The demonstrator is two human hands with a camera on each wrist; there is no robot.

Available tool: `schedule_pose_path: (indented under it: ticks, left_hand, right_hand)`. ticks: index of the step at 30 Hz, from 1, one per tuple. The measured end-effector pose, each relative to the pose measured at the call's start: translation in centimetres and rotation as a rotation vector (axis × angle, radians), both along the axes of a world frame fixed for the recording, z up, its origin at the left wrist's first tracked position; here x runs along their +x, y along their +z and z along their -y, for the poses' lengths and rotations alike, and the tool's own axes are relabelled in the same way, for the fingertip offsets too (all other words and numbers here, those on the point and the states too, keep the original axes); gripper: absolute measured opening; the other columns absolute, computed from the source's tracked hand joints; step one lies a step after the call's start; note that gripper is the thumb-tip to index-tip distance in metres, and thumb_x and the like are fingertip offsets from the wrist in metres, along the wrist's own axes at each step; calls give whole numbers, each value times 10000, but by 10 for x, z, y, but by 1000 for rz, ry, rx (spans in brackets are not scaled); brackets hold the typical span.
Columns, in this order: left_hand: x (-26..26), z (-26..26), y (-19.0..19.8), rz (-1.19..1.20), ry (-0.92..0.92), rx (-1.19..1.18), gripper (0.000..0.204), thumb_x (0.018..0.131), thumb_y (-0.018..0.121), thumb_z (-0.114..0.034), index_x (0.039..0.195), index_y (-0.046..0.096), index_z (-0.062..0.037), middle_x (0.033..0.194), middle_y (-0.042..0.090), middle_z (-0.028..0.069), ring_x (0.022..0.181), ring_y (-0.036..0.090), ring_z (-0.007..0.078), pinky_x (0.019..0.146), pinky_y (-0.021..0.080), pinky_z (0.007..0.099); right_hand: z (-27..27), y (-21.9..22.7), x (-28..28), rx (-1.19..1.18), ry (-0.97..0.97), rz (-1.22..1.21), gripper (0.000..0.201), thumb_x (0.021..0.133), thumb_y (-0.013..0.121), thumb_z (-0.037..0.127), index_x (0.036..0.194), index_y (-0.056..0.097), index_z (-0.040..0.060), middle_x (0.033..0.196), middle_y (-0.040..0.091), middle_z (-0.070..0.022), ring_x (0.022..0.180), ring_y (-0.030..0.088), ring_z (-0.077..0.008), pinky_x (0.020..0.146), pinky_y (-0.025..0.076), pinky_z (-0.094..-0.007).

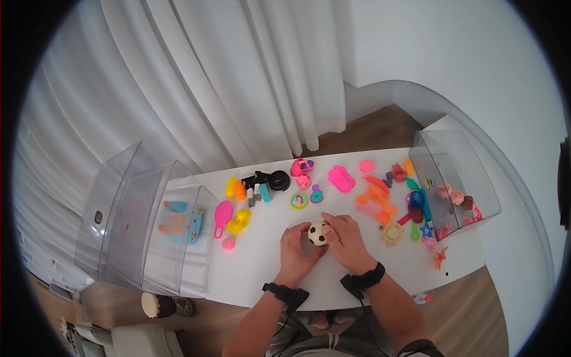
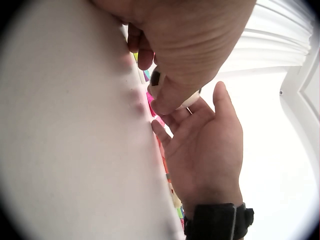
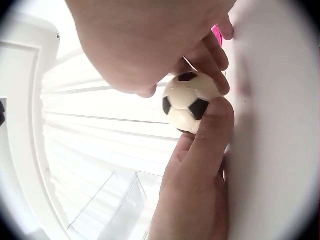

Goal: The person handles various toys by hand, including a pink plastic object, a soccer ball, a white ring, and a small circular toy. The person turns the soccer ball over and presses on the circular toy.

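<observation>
In the head view a small white toy soccer ball (image 1: 317, 234) with black patches sits between both hands near the front middle of the white table (image 1: 250, 279). My left hand (image 1: 296, 253) holds it, the thumb pressed on its near side and the fingers round the other side. The right hand (image 1: 350, 241) lies against the ball from the right, fingers extended along it. In the right wrist view the left thumb (image 3: 215, 125) rests on the ball (image 3: 190, 102). The left wrist view shows the right palm (image 2: 200, 150) with its thumb apart from the ball.
Left stands a clear plastic box (image 1: 178, 262), with a pink toy paddle (image 1: 223, 214) and yellow toy (image 1: 239, 222) beside it. Behind the hands lie a pink mold (image 1: 341, 178) and a round black toy (image 1: 279, 180). Orange toys (image 1: 375, 199) and another clear box (image 1: 455, 178) occupy the right.
</observation>
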State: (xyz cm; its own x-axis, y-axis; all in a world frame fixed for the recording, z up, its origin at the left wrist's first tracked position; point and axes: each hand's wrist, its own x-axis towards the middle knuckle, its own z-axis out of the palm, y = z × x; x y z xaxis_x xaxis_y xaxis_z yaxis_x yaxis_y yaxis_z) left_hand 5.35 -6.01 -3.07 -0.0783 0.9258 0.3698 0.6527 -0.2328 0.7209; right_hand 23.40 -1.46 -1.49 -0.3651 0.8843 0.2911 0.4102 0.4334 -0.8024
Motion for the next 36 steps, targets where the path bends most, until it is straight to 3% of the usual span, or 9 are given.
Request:
schedule_pose_path:
  ticks: [2, 6, 8, 15, 17, 27, 29, 31, 36]
  left_hand:
    - [-1, 0, -2, 51, -5, -45, 671, 741, 927, -211, 1316, 610, -75, 1229, 677, 104, 1190, 620, 332, 1141, 415, 495]
    - [1, 2, -1, 37, -5, -14, 678, 749, 921, -216, 1328, 597, -78, 1222, 678, 101, 1192, 619, 330, 1200, 361, 527]
    - [1, 2, 0, 44, 1, -13, 680, 752, 918, -217, 1333, 593, -78, 1222, 678, 100, 1191, 619, 327, 1211, 347, 536]
    - [0, -2, -10, 1, -13, 37, 623, 783, 886, -203, 1319, 595, -79, 1239, 668, 100, 1204, 608, 335, 1183, 365, 532]
    - [0, -1, -9, -8, -27, 68, 610, 789, 880, -201, 1313, 595, -76, 1244, 664, 105, 1211, 603, 339, 1175, 366, 531]
    - [-1, 1, -6, -7, 4, 97, 628, 777, 890, -224, 1317, 604, -79, 1286, 660, 100, 1252, 578, 332, 1168, 362, 501]
    - [0, 2, -7, -1, 3, 117, 628, 775, 890, -229, 1316, 606, -83, 1285, 661, 98, 1251, 578, 330, 1164, 363, 497]
    - [-1, 3, -6, 6, -9, 72, 640, 792, 883, -263, 1335, 589, -93, 1289, 651, 103, 1284, 569, 308, 1219, 307, 517]
    - [-3, 4, -10, 21, -11, 133, 586, 792, 887, -248, 1293, 624, -97, 1238, 679, 93, 1238, 595, 313, 1177, 351, 498]
  right_hand:
    - [6, 6, -4, 218, -66, 18, 542, 992, 705, 334, 1426, 597, 28, 1240, 675, -162, 1176, 593, -364, 1067, 436, -481]
    - [1, -9, -3, 201, -69, 61, 555, 977, 701, 370, 1397, 617, 18, 1197, 704, -153, 1193, 602, -361, 1086, 412, -508]
    - [-7, -11, 1, -57, 22, -118, 558, 971, 704, 373, 1406, 616, 35, 1220, 698, -152, 1202, 595, -359, 1095, 408, -506]
    - [6, 1, -10, 199, -97, 96, 535, 989, 685, 370, 1399, 620, 34, 1225, 695, -148, 1191, 588, -366, 1091, 413, -500]
    - [8, 7, -13, 36, -172, 13, 499, 1000, 675, 353, 1379, 634, 32, 1207, 698, -154, 1177, 593, -365, 1077, 431, -487]
    - [3, -13, -21, 105, -272, -23, 429, 1060, 609, 363, 1320, 682, 30, 1162, 700, -179, 1136, 626, -347, 1016, 489, -440]
    - [4, -11, -23, -36, -312, -54, 420, 1081, 577, 365, 1324, 689, 41, 1173, 698, -180, 1144, 635, -334, 1014, 496, -432]
    - [6, -8, -22, -80, -309, -60, 425, 1084, 570, 369, 1334, 687, 46, 1184, 697, -183, 1158, 637, -331, 1024, 496, -428]
    - [6, -4, -16, -141, -219, -87, 425, 1073, 589, 358, 1356, 682, 55, 1244, 691, -194, 1196, 636, -339, 1057, 489, -425]
